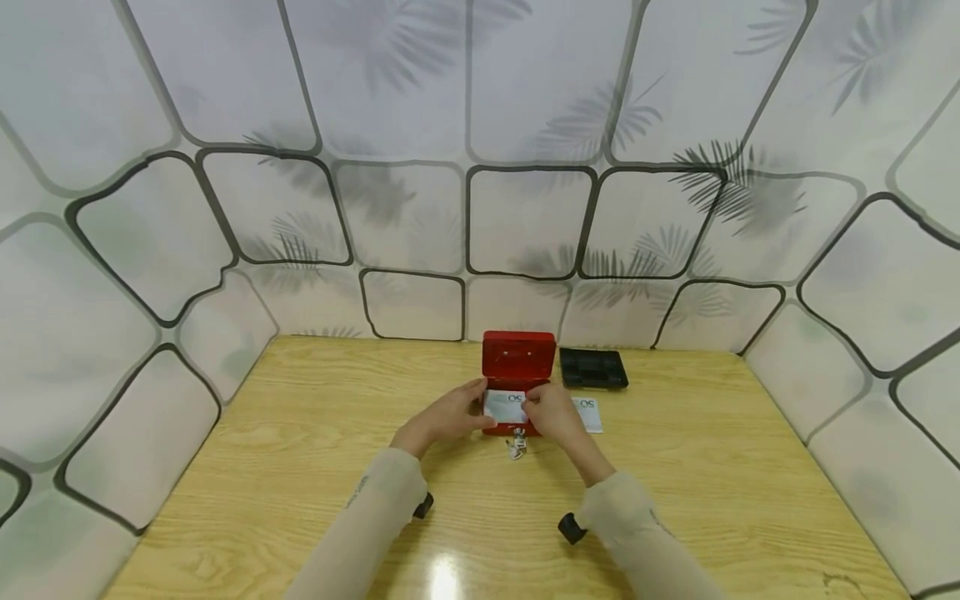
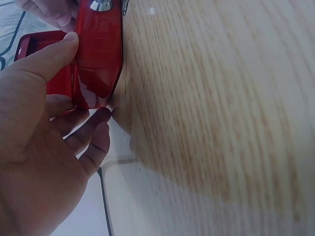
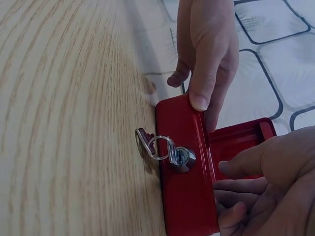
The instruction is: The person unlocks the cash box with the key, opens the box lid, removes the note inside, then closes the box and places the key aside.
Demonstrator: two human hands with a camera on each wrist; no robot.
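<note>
A red cash box (image 1: 517, 354) stands with its lid raised at the back of the table. My left hand (image 1: 450, 414) grips its left side, the thumb over the front rim and the fingers along the side wall, as the left wrist view shows. Inside lies a pale banknote (image 1: 504, 406) marked 50. My right hand (image 1: 555, 412) reaches in from the right and pinches the note's right edge; the right wrist view hides the note. Keys (image 3: 147, 142) on a ring hang from the front lock (image 3: 182, 160).
Right of the box, another pale note (image 1: 588, 414) marked 50 lies on the wooden table (image 1: 300, 467), partly behind my right hand. Behind it is a black compartment tray (image 1: 592, 368). A patterned fabric wall (image 1: 412, 304) encloses the table at the back and sides.
</note>
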